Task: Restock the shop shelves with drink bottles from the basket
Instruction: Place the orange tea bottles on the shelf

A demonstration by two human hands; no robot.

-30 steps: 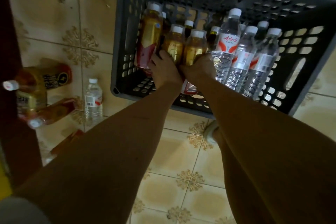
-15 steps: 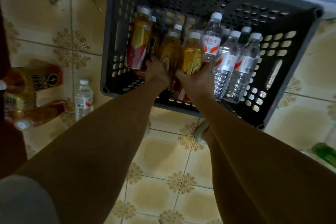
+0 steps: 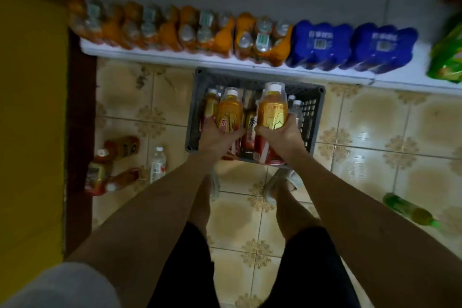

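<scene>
Two amber bottles, left one (image 3: 228,114) and right one (image 3: 272,112), sit clamped in my curled fingers (image 3: 291,120); I lift straight clear of the basket (image 3: 316,117), gripping low.

One head-worn view looks steeply down from standing height: shelf (image 3: 225,57) across the top, seemingly motion-blurred, basket (image 3: 310,117) at centre.

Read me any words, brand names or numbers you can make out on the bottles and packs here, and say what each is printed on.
Nothing here reads with certainty.
Amber bottle in the left hand: red label characters, blurred.
Amber bottle in the right hand: red print near its top, too blurred.
Bottle between them in the basket: a large dark character, unclear.
Blue packs on the shelf: white print and barcode, unreadable.
Bottles on the floor at left: labels too small.
</scene>
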